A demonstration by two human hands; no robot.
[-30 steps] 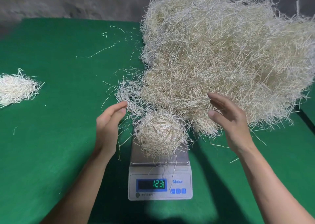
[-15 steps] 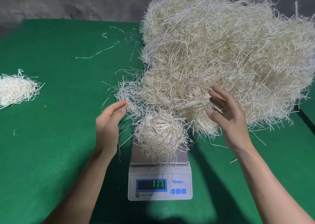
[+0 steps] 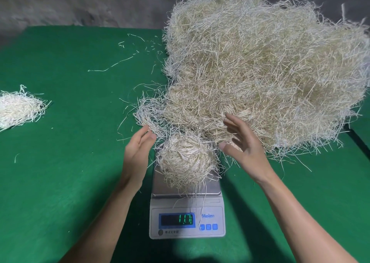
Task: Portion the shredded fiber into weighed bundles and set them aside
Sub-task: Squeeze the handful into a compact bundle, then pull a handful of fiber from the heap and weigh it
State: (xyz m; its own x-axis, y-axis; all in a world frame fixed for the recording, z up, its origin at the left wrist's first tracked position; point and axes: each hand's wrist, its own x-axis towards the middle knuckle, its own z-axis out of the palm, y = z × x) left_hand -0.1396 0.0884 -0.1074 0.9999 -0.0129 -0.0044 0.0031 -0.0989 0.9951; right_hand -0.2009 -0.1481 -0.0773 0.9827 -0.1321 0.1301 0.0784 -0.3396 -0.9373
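A person's bare hands flank a rounded ball of shredded fiber [image 3: 186, 160] sitting on the steel platform of a small white scale [image 3: 217, 218] near the front of a green-covered counter [image 3: 70, 162]. The left hand [image 3: 138, 152] stands on edge just left of the ball, fingers straight and close together, palm turned toward it, its grip released and holding nothing; whether the fingertips touch the stray strands beside them cannot be told. The right hand [image 3: 242, 144] hangs above and to the right of the ball, fingers spread and relaxed, thumb pointing toward the ball, its grip likewise released and apart from the fiber on the platform. A few long strands trail from the ball over the front edge of the platform and down across the scale's face. The green digits on the display [image 3: 177, 219] read 11.7, beside the brand name Meilen and three small blue buttons [image 3: 208, 227]. Directly behind the scale and spreading to the right, a large pale heap [image 3: 260, 72] of the same fiber rises high, its ragged fringe reaching the ball. Well apart at the counter's far left edge lies a smaller, whiter bundle [image 3: 18, 108]. Loose strands [image 3: 112, 64] are scattered over the green surface between them, and a rough grey wall [image 3: 80, 2] stands behind the counter.
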